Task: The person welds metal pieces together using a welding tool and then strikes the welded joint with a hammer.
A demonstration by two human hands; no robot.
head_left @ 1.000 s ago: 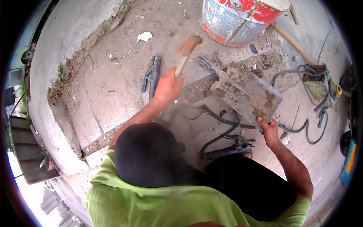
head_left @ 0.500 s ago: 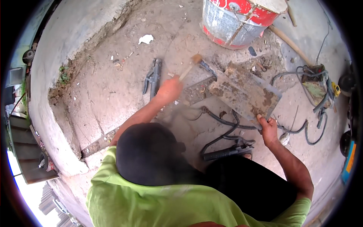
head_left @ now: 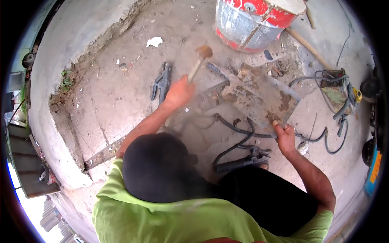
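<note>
My left hand (head_left: 180, 92) is closed round the pale handle of a hammer (head_left: 197, 69), whose rust-brown head is slightly blurred. The hammer head hangs apart from a dark ridged bar (head_left: 216, 69) at the far left corner of a flat metal plate (head_left: 263, 95). Patches of brown dirt or rust cover that plate. My right hand (head_left: 285, 137) grips its near right corner, thumb on top. The plate lies tilted over the floor; what supports its underside is hidden. Left of my left hand lies a black clamp-like welding holder (head_left: 163, 83).
Dark cables (head_left: 235, 130) and a second black holder (head_left: 239, 163) lie near my dark-trousered knees. A red and silver bucket (head_left: 247, 28) stands at the back, near a wooden pole (head_left: 310, 47). To the right sits a small worn box (head_left: 334, 91). A broken concrete ledge (head_left: 77, 60) runs along the left.
My left hand has lifted the hammer up and a little left, away from the dark bar at the plate's corner. My right hand keeps its hold; the plate has barely shifted.
</note>
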